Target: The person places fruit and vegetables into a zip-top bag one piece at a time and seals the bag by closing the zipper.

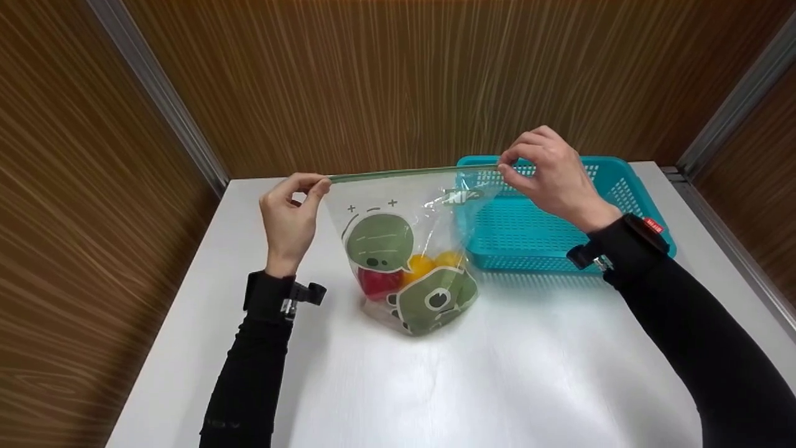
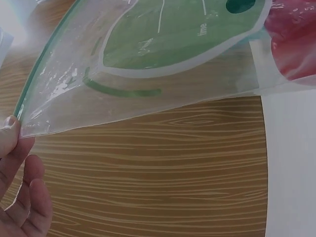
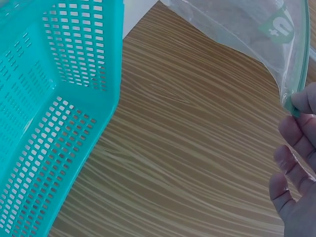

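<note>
A clear zip bag point(image 1: 429, 193) with green cartoon prints stands stretched between both hands, its green zip edge pulled straight along the top. Inside its lower part show a red item point(image 1: 379, 283) and yellow round items point(image 1: 420, 266), partly hidden by the prints. My left hand point(image 1: 290, 214) pinches the left top corner between thumb and index finger; the left wrist view shows this grip point(image 2: 22, 173) at the end of the zip. The opposite top corner is pinched by my right hand point(image 1: 550, 174), and in the right wrist view its other fingers point(image 3: 284, 190) are loosely bent.
A turquoise perforated basket point(image 1: 535, 261) sits behind the bag at the right, under my right hand. Beneath everything is a white table point(image 1: 348, 386). Wood-grain panels point(image 1: 398, 81) rise at the back and both sides, with metal strips at the corners.
</note>
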{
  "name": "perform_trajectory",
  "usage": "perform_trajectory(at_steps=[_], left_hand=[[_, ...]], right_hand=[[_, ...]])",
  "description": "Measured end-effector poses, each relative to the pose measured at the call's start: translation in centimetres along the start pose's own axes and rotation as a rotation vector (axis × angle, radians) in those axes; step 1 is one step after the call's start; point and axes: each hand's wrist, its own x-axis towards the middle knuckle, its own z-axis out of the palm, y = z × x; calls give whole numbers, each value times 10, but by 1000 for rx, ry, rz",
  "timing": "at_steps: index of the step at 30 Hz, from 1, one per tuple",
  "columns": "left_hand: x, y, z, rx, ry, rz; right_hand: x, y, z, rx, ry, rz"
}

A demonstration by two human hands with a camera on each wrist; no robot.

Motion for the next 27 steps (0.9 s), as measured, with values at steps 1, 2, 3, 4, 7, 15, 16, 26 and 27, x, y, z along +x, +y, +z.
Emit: perform_trajectory(at_steps=[1,2,3,4,7,15,16,26,27], left_hand=[[1,-5,2,2,-5,-7],[1,-9,3,3,-13,-13],[1,-14,5,3,-23,-21],[2,-19,8,9,-34,-28],[1,-28,12,17,-62,-48],[-5,-41,9,18,-128,-93],[-5,-42,7,25,-128,-95],[-16,-69,-13,128,-88,-151],[-18,-72,-14,145,-94,-156]], right_hand=[[0,1,1,6,1,8],[-1,2,2,14,1,19],[-2,4,3,23,0,30],[-3,5,5,29,-1,42],[-6,10,10,48,-3,69],[-14,17,16,101,16,123],[-16,18,16,103,17,130],[-52,33,20,52,12,201],[-58,34,20,37,4,207]])
